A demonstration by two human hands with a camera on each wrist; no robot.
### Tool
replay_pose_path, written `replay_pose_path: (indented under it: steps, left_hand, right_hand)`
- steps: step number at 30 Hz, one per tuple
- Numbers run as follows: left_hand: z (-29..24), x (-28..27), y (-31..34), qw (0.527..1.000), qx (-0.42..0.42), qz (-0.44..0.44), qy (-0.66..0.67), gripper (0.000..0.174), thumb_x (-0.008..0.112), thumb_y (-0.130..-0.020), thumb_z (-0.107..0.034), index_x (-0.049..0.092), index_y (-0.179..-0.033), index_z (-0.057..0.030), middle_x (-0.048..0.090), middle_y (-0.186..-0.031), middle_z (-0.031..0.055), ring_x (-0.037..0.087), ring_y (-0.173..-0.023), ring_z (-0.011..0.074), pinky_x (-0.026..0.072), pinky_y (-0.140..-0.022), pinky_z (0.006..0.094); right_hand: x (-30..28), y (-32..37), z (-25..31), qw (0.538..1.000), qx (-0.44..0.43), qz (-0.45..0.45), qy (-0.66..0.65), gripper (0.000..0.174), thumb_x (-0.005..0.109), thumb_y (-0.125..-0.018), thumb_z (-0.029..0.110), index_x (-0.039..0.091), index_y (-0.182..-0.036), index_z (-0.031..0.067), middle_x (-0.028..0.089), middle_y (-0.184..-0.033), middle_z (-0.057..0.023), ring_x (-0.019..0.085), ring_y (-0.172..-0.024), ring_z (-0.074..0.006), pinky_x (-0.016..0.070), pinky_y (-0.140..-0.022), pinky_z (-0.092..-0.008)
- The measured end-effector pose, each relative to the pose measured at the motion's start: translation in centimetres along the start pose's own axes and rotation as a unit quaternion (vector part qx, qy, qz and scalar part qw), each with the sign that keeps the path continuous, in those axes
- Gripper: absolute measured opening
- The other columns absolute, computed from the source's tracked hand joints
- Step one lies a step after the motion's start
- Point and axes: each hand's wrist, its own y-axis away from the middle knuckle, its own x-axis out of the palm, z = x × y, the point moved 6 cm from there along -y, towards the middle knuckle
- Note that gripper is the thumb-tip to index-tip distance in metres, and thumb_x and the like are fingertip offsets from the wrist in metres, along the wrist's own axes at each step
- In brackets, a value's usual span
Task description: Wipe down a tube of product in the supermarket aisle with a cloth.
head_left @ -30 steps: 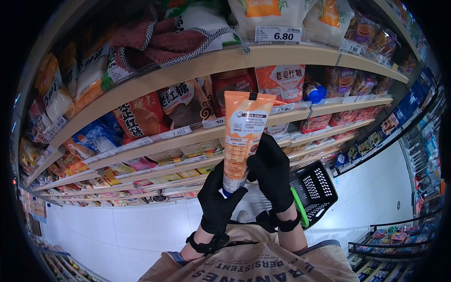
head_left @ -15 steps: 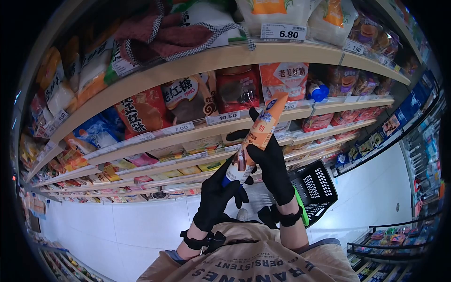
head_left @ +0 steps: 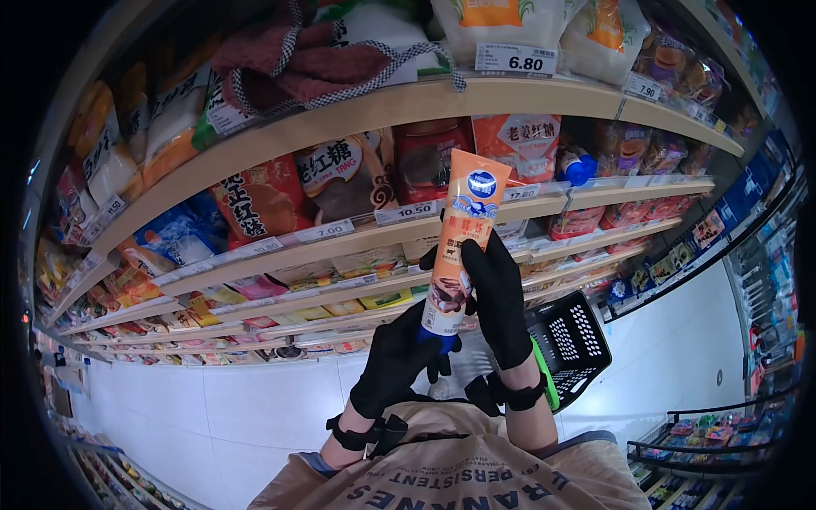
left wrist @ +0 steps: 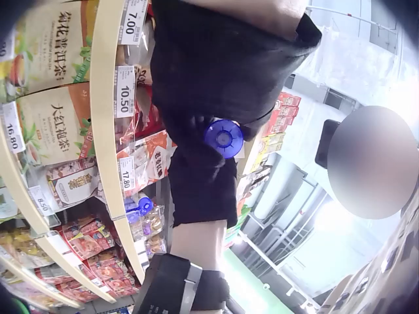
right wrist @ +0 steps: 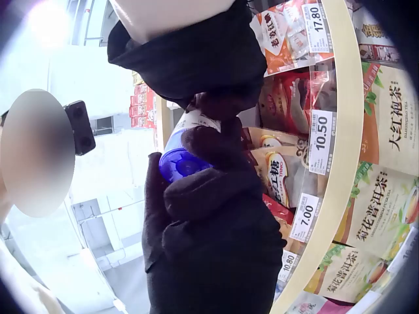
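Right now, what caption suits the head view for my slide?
Black-gloved fingers hold a blue-capped orange tube before stocked grocery shelves.

"What can be read on the upper shelf (head_left: 476, 100)?"

"6.80 is printed on a large price tag (head_left: 515, 59), and 7.90 on a smaller price tag (head_left: 642, 86)."

"And below?"

"Along the next shelf edge, 10.50, 7.00, 17.80 and 10.80 are shown on a row of tags (head_left: 405, 212). 老红糖 and TANG are printed on a brown bag (head_left: 348, 180), 老姜红糖 on an orange pack (head_left: 517, 151)."

"What is shown by the left wrist view?"

"One tea box (left wrist: 55, 124) is lettered 大红袍茶, another tea box (left wrist: 49, 46) 菊花普洱茶; 16.80 is marked on a lower tag (left wrist: 12, 127)."

"The shirt (head_left: 476, 433)?"

"PERSISTENT is printed there."

"And the tube (head_left: 461, 234)?"

"Characters are printed on it, too small to be read surely."
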Motion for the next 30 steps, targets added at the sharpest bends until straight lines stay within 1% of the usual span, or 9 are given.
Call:
replay_pose_path:
  steps: [3,7,9,14,16,20,27,29,30]
  left_hand:
    - [-0.1,0.7,0.0,0.998,-0.041,0.045,-0.009,0.045,0.053,-0.083,-0.008,0.038,-0.125,-0.0009,0.06,-0.091,0.0108,0.058,-0.063,0.0126,0.0461,-0.051,0.0231]
    - [0.4,0.9,-0.3,0.997,-0.025,0.058,0.048,0.045,0.054,-0.083,-0.009,0.037,-0.124,-0.0017,0.06,-0.094,0.0108,0.058,-0.066,0.0116,0.0467,-0.054,0.0233]
    - [0.6,0.9,-0.4,0.997,-0.028,0.064,-0.015,0.046,0.054,-0.083,-0.011,0.036,-0.125,-0.0025,0.06,-0.096,0.01,0.057,-0.069,0.0115,0.0474,-0.057,0.024]
    - [0.5,0.9,-0.3,0.997,-0.025,0.06,-0.035,0.045,0.056,-0.078,-0.007,0.041,-0.12,-0.001,0.062,-0.092,0.0094,0.059,-0.067,0.0122,0.0483,-0.06,0.0237]
    - [-0.2,0.6,-0.4,0.971,0.03,0.062,-0.23,0.041,0.058,-0.072,-0.003,0.048,-0.112,0.0009,0.065,-0.084,0.0087,0.061,-0.063,0.0128,0.0487,-0.059,0.0233]
    - [-0.2,0.7,-0.5,0.994,-0.029,0.054,-0.087,0.042,0.058,-0.068,0.0,0.05,-0.109,0.0024,0.065,-0.079,0.0087,0.062,-0.059,0.0129,0.0492,-0.053,0.0242]
    - [1.3,-0.3,-0.6,0.997,-0.011,-0.038,-0.062,0.053,0.063,-0.068,-0.005,0.046,-0.118,0.0013,0.064,-0.088,0.0104,0.062,-0.068,0.0139,0.0506,-0.059,0.0264]
    - [0.3,-1.2,-0.8,0.951,0.1,-0.123,-0.266,0.063,0.069,-0.065,-0.011,0.043,-0.122,-0.0026,0.061,-0.099,0.013,0.062,-0.079,0.0176,0.0506,-0.067,0.0293]
    - [-1.5,-0.6,-0.6,0.892,0.156,-0.17,-0.388,0.069,0.073,-0.062,-0.015,0.043,-0.124,-0.0061,0.057,-0.107,0.015,0.06,-0.087,0.0209,0.0492,-0.074,0.0311]
  right_hand:
    - [0.2,0.2,0.4,1.0,0.008,0.004,0.004,0.033,0.055,-0.084,0.019,0.048,-0.11,0.0017,0.058,-0.095,-0.006,0.056,-0.086,-0.0112,0.0456,-0.074,-0.0252]
    - [0.1,0.4,1.4,0.996,0.014,0.013,0.083,0.034,0.056,-0.082,0.016,0.048,-0.112,0.0014,0.058,-0.099,-0.0074,0.056,-0.089,-0.0118,0.0454,-0.075,-0.0258]
    - [0.4,0.7,1.8,0.994,-0.003,0.057,0.093,0.036,0.057,-0.081,0.012,0.047,-0.114,0.0005,0.058,-0.104,-0.0093,0.056,-0.092,-0.0129,0.0447,-0.078,-0.0269]
    - [0.4,0.6,1.8,0.993,-0.074,0.057,0.078,0.042,0.056,-0.081,0.009,0.042,-0.119,-0.0002,0.056,-0.106,-0.0102,0.053,-0.097,-0.0139,0.0426,-0.083,-0.0282]
    - [0.4,0.1,1.4,0.995,-0.069,0.032,0.057,0.043,0.056,-0.081,0.009,0.04,-0.12,-0.0002,0.054,-0.108,-0.0103,0.053,-0.098,-0.0142,0.0426,-0.083,-0.0283]
    - [-0.1,-0.6,0.5,0.999,-0.035,0.002,0.024,0.046,0.056,-0.083,0.011,0.036,-0.123,-0.0003,0.052,-0.11,-0.0113,0.052,-0.098,-0.0145,0.0429,-0.082,-0.0278]
    - [-0.3,-0.6,0.0,0.994,0.012,-0.007,0.109,0.054,0.062,-0.079,0.017,0.037,-0.123,-0.0009,0.058,-0.102,-0.0122,0.058,-0.087,-0.0158,0.0461,-0.075,-0.0278]
    - [0.3,-0.4,0.1,0.99,-0.046,0.001,0.135,0.053,0.063,-0.078,0.017,0.038,-0.122,-0.0009,0.058,-0.101,-0.0122,0.058,-0.086,-0.0161,0.0467,-0.075,-0.0281]
    - [0.7,-0.3,0.5,0.982,-0.104,0.008,0.16,0.053,0.064,-0.077,0.017,0.039,-0.12,-0.0009,0.059,-0.1,-0.0122,0.059,-0.084,-0.0165,0.0472,-0.074,-0.0285]
